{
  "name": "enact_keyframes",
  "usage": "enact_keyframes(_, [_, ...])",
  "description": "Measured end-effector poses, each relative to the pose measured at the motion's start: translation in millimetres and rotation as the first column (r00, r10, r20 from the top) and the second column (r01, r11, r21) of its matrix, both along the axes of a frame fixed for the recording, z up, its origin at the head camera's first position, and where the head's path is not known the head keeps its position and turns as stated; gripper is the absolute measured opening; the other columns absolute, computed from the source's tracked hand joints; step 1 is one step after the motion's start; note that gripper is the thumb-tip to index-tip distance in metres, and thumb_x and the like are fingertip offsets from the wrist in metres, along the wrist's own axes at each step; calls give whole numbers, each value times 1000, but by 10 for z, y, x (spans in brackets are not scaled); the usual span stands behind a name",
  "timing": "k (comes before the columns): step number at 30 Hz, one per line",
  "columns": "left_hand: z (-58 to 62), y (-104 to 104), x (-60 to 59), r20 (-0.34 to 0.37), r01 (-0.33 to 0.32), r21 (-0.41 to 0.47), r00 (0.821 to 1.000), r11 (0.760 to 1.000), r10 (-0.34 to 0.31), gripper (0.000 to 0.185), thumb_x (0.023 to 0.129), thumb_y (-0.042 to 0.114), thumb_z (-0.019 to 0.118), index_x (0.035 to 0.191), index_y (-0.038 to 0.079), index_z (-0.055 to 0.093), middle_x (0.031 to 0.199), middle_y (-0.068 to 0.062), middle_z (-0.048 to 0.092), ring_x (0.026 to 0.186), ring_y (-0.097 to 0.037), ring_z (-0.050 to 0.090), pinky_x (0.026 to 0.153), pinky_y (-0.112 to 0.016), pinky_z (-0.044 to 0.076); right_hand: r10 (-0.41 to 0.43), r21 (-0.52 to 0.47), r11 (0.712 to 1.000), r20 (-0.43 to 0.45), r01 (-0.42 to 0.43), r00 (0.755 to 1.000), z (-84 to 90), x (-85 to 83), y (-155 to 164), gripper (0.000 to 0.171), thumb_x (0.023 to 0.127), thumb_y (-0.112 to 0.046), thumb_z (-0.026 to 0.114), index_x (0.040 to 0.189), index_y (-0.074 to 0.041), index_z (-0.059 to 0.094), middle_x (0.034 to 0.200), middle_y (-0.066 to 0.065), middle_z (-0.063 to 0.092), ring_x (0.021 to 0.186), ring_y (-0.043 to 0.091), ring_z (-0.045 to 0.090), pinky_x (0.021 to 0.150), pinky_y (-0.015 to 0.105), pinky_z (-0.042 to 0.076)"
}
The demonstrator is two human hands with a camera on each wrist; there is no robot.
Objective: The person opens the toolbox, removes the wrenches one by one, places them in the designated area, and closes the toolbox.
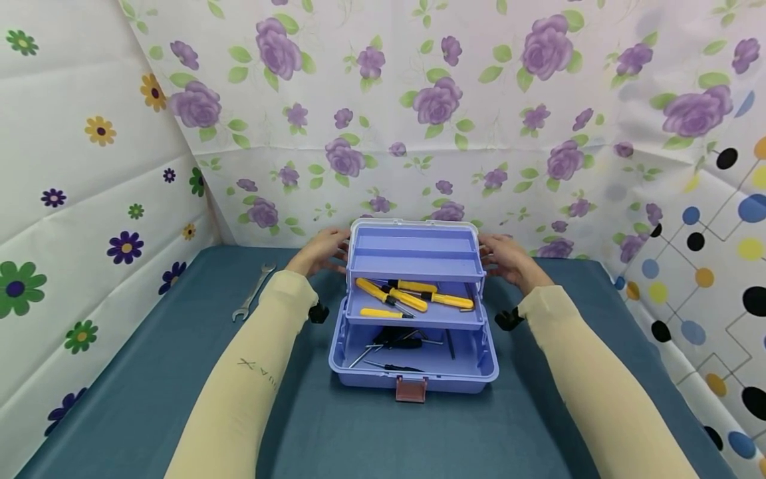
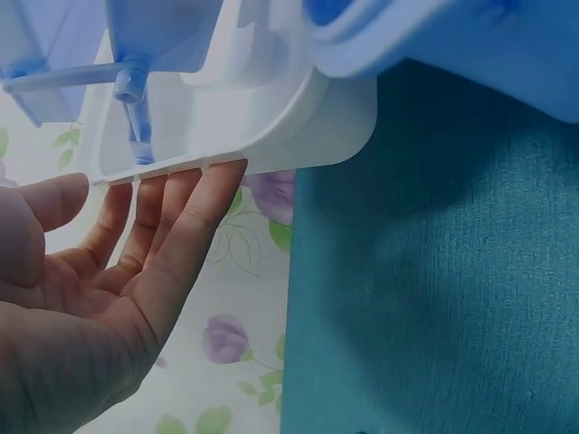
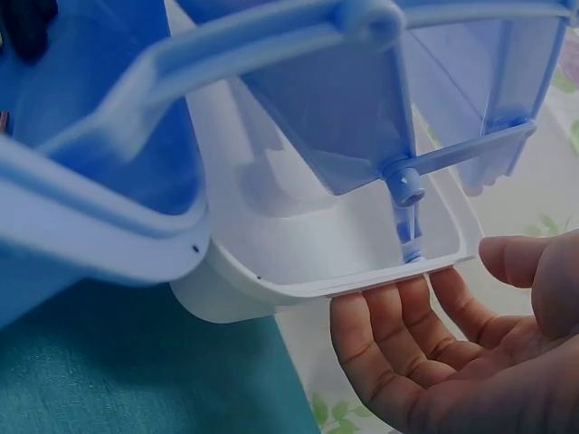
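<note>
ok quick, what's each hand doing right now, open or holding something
Left hand: open, straight fingers touching the white plastic lid edge of the open lilac cantilever toolbox.
Right hand: open, fingertips under the same lid edge.

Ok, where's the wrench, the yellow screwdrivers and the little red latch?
wrench [image 1: 254, 291], head view, middle of its handle
yellow screwdrivers [image 1: 413, 297], head view, a yellow handle
red latch [image 1: 411, 390], head view, its front face

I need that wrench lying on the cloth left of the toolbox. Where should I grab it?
Pinch the wrench by its slim middle shank, coming straight down from above: it lies flat on the table with bare cloth each side, and its wider jaw ends offer a poorer hold.
</note>
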State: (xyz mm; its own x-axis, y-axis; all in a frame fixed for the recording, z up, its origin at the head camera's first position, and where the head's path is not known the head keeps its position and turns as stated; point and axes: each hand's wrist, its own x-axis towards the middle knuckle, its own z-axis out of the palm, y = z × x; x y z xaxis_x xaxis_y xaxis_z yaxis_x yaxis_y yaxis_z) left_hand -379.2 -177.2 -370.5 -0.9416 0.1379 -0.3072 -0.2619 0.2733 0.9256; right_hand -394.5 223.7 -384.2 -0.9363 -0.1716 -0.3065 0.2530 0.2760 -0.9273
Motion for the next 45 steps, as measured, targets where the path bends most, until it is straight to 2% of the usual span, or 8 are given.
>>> enact_keyframes(4, [25, 6, 18, -22, -3, -7, 1000, 1000, 3, 50, 114, 38, 41, 150, 4, 45, 132, -21, 52, 108, -31, 56, 95, -50, 58, -12, 10, 1000, -24, 13, 1000, 30, 3, -3, 58, 113, -47, 38, 151, -4, 42, 117, 10, 51, 96, 20, 60, 79, 34, 55])
enact_keyframes(9, [44, 0, 15, -44, -3, -23, 999, 1000, 2, 50, 114, 40, 41, 149, 5, 47, 131, -21, 52, 109, -33, 57, 81, -42, 63, -28, 15, 999, -48, 28, 998, 45, 15, -11, 62, 111, -49, 41, 153, -4, 41, 113, 8, 52, 93, 18, 60, 78, 33, 56])
enact_keyframes(12, [57, -11, 12, -50, 5, -32, 999, 999, -6, 51, 114, 41, 41, 150, 6, 46, 132, -21, 52, 108, -31, 58, 79, -40, 63, -26, 19, 999, -53, 27, 998, 60, 24, -12, 63, 111, -50, 41, 156, -5, 39, 114, 9, 51, 94, 19, 60, 77, 33, 57])
enact_keyframes(17, [98, -30, 38, -49, 31, -46, 998, 998, -34, 54, 114, 42, 40, 153, 6, 42, 137, -22, 50, 112, -32, 58, 86, -44, 62, -12, 21, 1000, -67, 13, 998, 91, 49, -1, 63, 111, -49, 41, 154, -3, 40, 115, 11, 51, 94, 20, 59, 77, 34, 58])
enact_keyframes(23, [154, -43, 95, -61, 60, -25, 996, 998, -61, 54, 114, 41, 39, 152, 3, 41, 139, -24, 48, 118, -36, 56, 95, -51, 59, 3, 9, 1000, -102, -2, 995, 122, 83, 22, 58, 111, -47, 43, 145, 0, 45, 112, 11, 53, 89, 19, 61, 76, 35, 60])
enact_keyframes(30, [158, -67, 139, -79, 73, 4, 994, 997, -73, 53, 114, 40, 40, 151, 2, 42, 135, -24, 48, 112, -35, 58, 92, -51, 60, 7, 9, 1000, -119, -6, 993, 119, 108, 42, 55, 111, -47, 45, 144, -2, 47, 112, 10, 55, 90, 19, 63, 83, 42, 61])
enact_keyframes(39, [151, -93, 185, -101, 78, 49, 992, 996, -72, 47, 114, 40, 41, 141, 1, 43, 131, -22, 49, 104, -31, 59, 99, -59, 54, 33, 1, 999, -156, -34, 987, 142, 165, 61, 54, 110, -49, 47, 137, -3, 49, 116, 12, 54, 95, 22, 62, 77, 38, 62])
enact_keyframes(45, [179, -99, 244, -138, 102, 63, 986, 993, -93, 49, 114, 39, 40, 143, 1, 42, 132, -23, 48, 105, -30, 59, 101, -62, 52, 53, -18, 998, -182, -57, 982, 157, 200, 108, 48, 109, -50, 49, 129, -6, 52, 115, 10, 55, 96, 21, 62, 88, 48, 61])
